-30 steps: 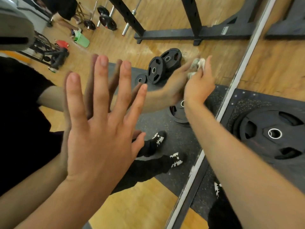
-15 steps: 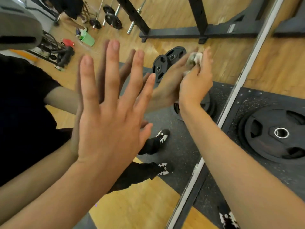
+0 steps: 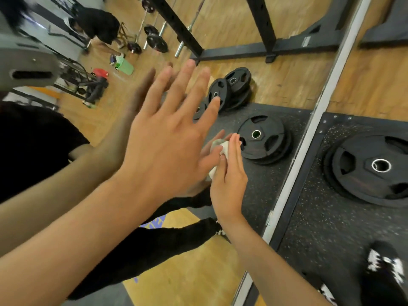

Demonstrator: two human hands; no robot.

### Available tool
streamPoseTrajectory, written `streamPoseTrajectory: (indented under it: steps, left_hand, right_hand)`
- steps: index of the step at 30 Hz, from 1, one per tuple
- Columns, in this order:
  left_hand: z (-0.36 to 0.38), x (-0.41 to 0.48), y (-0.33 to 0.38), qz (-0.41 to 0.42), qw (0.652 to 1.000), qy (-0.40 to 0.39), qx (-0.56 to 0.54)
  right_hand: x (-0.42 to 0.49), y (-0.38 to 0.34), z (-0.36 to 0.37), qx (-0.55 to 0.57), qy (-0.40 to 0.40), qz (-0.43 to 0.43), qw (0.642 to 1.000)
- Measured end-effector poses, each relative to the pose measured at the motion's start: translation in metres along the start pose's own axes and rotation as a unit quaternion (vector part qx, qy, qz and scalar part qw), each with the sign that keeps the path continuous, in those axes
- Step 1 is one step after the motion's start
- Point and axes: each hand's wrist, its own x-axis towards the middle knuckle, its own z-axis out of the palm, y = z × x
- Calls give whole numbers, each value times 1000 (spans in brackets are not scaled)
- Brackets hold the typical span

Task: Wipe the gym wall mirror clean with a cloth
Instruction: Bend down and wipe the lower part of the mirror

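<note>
Right hand (image 3: pixel 227 180) presses cloth (image 3: pixel 217 146) against mirror (image 3: pixel 282 85) (left hand (image 3: pixel 167 146) spread).

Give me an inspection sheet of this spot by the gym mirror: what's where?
Surface: mirror, with a pale edge strip down its right side; whether it is smeared cannot be told.
Job's things: cloth, crumpled against the glass.
Clutter: weight plate flat on the speckled mat; reflected plates.
Grips: left hand flat, fingers spread, blurred, before the glass; right hand presses the cloth with straight fingers.
Cables: nothing seen.
Surroundings: wood floor; in reflection a rack, green bucket and another person.
</note>
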Motion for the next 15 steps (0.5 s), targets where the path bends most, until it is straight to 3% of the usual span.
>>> streamPoseTrajectory:
  steps: [6,11,15]
  left_hand:
    - [-10,-69,5,-32,999,-13,22]
    - [4,-99,14,-50,996,-52,41]
    - [23,-104,17,-40,987,-59,141]
  right_hand:
    - [-18,3,7,-23,23,4,999]
    - [-101,26,17,-20,-2,18,1000]
    - [-116,40,18,-29,-15,19,999]
